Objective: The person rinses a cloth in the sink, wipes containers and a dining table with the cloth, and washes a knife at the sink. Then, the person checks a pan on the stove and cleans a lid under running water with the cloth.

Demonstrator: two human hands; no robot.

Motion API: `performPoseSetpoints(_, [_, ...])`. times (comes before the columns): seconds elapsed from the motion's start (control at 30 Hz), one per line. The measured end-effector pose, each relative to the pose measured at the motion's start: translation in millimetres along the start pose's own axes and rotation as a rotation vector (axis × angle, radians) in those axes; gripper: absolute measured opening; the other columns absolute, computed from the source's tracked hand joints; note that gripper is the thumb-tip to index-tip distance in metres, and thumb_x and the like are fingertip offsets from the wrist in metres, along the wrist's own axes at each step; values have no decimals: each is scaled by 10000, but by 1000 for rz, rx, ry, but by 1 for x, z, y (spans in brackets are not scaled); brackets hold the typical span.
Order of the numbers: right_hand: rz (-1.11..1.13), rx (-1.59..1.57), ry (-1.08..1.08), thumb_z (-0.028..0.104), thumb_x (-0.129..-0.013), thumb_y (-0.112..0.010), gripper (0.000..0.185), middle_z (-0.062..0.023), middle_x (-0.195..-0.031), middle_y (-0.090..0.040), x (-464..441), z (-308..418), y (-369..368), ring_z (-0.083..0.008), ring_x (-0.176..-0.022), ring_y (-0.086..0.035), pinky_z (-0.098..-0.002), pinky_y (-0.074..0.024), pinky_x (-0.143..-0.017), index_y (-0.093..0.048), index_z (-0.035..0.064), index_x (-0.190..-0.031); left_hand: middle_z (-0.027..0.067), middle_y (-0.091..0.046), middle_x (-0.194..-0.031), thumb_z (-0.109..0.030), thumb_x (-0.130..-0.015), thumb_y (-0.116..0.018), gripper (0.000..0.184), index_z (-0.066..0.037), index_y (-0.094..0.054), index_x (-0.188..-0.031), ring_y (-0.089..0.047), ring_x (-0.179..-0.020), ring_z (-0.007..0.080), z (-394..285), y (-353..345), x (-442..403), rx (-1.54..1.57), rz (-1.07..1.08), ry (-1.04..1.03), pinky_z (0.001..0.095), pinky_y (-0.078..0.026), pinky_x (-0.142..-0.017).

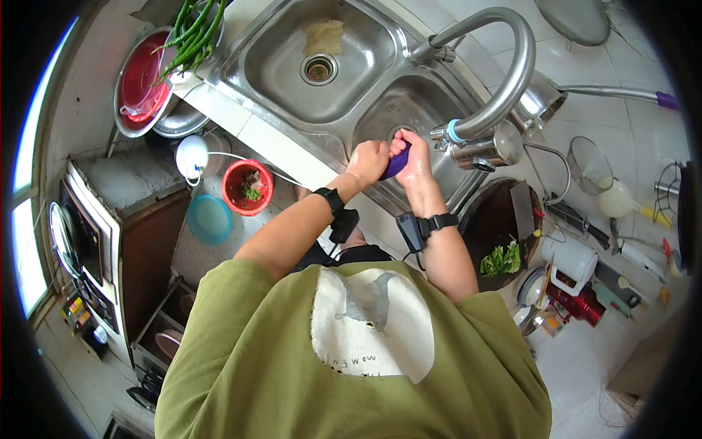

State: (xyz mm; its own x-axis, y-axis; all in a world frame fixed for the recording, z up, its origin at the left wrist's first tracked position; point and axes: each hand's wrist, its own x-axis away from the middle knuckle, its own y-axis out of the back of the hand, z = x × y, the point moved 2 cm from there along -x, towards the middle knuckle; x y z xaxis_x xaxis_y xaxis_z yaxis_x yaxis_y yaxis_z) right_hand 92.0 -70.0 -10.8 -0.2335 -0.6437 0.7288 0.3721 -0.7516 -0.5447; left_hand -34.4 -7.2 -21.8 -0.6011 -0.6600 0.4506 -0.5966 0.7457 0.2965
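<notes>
Over the right sink basin point(444, 106), both my hands are closed around a smooth, deep purple thing point(395, 164) that looks like an eggplant. Much of it is hidden by my fingers. My left hand point(369, 161) grips it from the left, its fingers curled in a fist. On the other side my right hand point(415, 157) wraps round it, fingertips close to my left hand. The curved steel faucet point(515, 80) arches to the right of my hands, its spout end near my right wrist. I cannot make out running water.
The left basin point(278, 73) holds a tan cloth point(324, 36) by its drain. Green peppers point(194, 36) lie at upper left. A red bin point(228, 192) stands on the floor. At right are a round cutting board point(475, 227) with leafy greens point(501, 259) and a cleaver point(523, 212).
</notes>
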Motion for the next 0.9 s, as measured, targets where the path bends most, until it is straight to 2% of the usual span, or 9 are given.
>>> performPoseSetpoints(0.13, [-305, 1019, 360, 488, -1072, -540, 508, -77, -1097, -757, 46, 21, -24, -152, -973, -699, -316, -536, -878, -712, 63, -1289, 163, -714, -945, -371, -1124, -404, 438, -20, -665, -1146, -747, -756, 307, -1, 33, -7, 310, 25, 91, 413, -609, -550])
performPoseSetpoints(0.2, [-305, 808, 294, 485, -1085, -536, 500, -72, -1131, -751, 67, 15, -36, -157, -1005, -698, -313, -528, -919, -714, 64, -1288, 137, -698, -912, -398, -1132, -395, 447, -29, -643, -1179, -737, -711, 279, -13, 51, -5, 340, -26, 87, 394, -593, -481])
performPoseSetpoints(0.3, [-102, 522, 547, 319, -1122, -564, 337, -41, -1240, -721, 92, -10, -56, -140, -1089, -674, -328, -536, -966, -705, 74, -1307, 117, -691, -958, -355, -1127, -410, 386, -50, -618, -1239, -717, -771, 257, -27, 60, -5, 165, 138, 157, 408, -625, -634])
performPoseSetpoints(0.43, [33, 1411, 1113, 327, -935, -753, 416, -107, -1244, -747, 142, -39, -116, -333, -1128, -640, -422, -478, -1058, -727, 171, -1319, 91, -626, -1110, -354, -1049, -506, 295, -127, -606, -1208, -611, -1022, 283, -20, 33, 4, -571, 158, -580, 452, -515, -895])
performPoseSetpoints(0.53, [-137, 1390, 1073, 318, -962, -711, 326, -62, -1191, -757, 132, -49, -97, -316, -1087, -622, -437, -442, -1016, -749, 189, -1259, 120, -609, -1244, -419, -953, -595, 350, -169, -606, -1199, -554, -1165, 342, -50, 16, 25, -1152, 245, -690, 506, -450, -972])
performPoseSetpoints(0.63, [-359, 1471, 1099, 314, -981, -678, 268, -61, -1141, -758, 148, -42, -81, -317, -1059, -637, -465, -465, -987, -753, 177, -1199, 109, -595, -1309, -441, -948, -604, 390, -192, -619, -1248, -504, -1327, 312, -7, -23, 22, -1139, 212, -1145, 571, -422, -1076])
performPoseSetpoints(0.7, [-435, 1253, 1186, 312, -947, -694, 243, -38, -1090, -757, 160, -41, -63, -326, -1005, -637, -455, -506, -917, -763, 199, -1151, 97, -541, -1539, -414, -969, -597, 571, -217, -538, -1502, -450, -1471, 304, -31, -6, 48, -1032, 565, -1136, 572, -286, -1246])
performPoseSetpoints(0.87, [-721, 1114, 1058, 301, -987, -654, 214, -134, -1024, -746, 206, -50, -2, -381, -981, -688, -480, -549, -883, -725, 146, -1117, 96, -673, -1424, -334, -933, -648, 555, -184, -613, -1466, -539, -1428, 303, -76, -3, 129, -1018, 580, -1069, 560, -265, -1246])
performPoseSetpoints(0.9, [-762, 1066, 1072, 301, -1004, -643, 218, -152, -1032, -740, 222, -56, 15, -390, -982, -697, -485, -554, -870, -719, 132, -1118, 134, -711, -1346, -233, -906, -658, 514, -152, -652, -1413, -625, -1325, 335, -74, -10, 141, -960, 555, -1146, 558, -402, -1150])
